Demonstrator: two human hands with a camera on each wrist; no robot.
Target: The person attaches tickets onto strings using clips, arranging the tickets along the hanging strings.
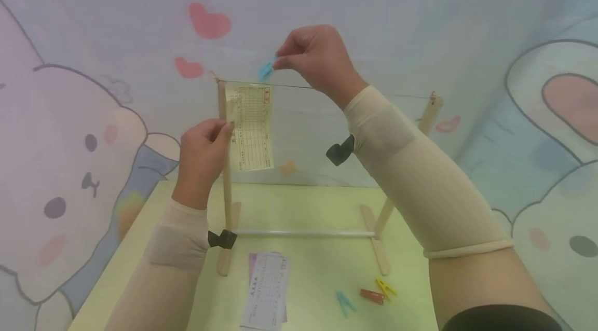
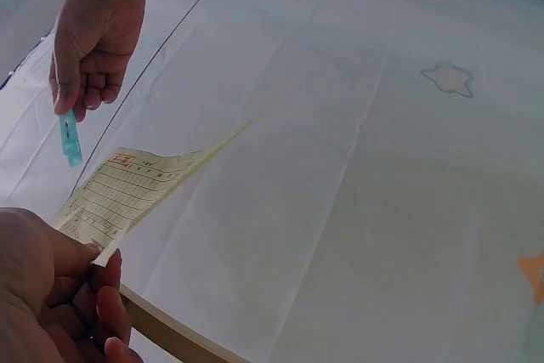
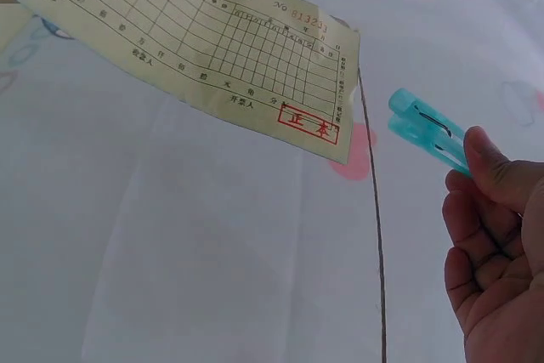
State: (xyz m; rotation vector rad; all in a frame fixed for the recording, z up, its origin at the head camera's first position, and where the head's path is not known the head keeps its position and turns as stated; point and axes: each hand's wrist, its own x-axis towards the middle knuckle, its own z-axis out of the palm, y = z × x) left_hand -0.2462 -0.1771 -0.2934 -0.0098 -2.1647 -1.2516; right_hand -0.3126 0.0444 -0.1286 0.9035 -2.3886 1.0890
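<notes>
Between thumb and fingers, my left hand pinches the long edge of a yellowish printed receipt slip. The slip hangs upright beside the left wooden post, its top edge right at the string. My right hand is raised above the string and pinches a light-blue clothespin by one end. In the right wrist view the clothespin points toward the slip's red-stamped corner, apart from it. The left wrist view shows the slip bent, with the clothespin above it.
A wooden frame with a left post and right post carries the string. A white crossbar joins its feet. On the table lie white and pink slips, a blue clothespin, a red one and a yellow one.
</notes>
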